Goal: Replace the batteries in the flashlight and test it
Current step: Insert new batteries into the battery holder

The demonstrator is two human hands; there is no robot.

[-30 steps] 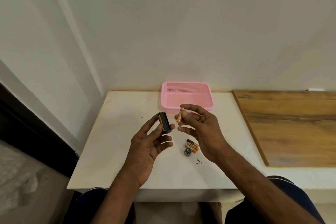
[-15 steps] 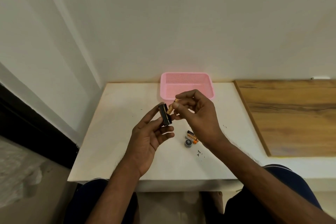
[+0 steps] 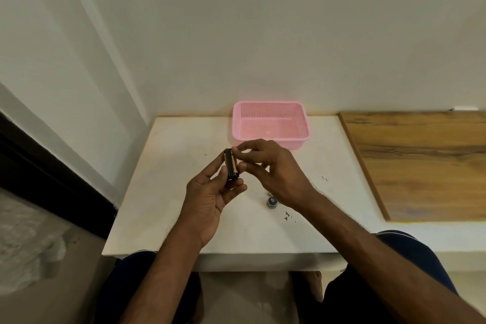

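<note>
Battery holder [image 3: 231, 167] (black, gold cell showing) upright, clamped between left hand [image 3: 210, 197] thumb and fingers; right hand [image 3: 273, 168] fingertips pinched together on its top edge.

I see both forearms bare to the elbow, no sleeves, watch or rings visible. Left hand [image 3: 210, 192] and right hand [image 3: 273, 168] ungloved. Dark navy trousers [image 3: 410, 252] cover both knees at the lower frame, thin pale seam line on the lower-right knee.
</note>
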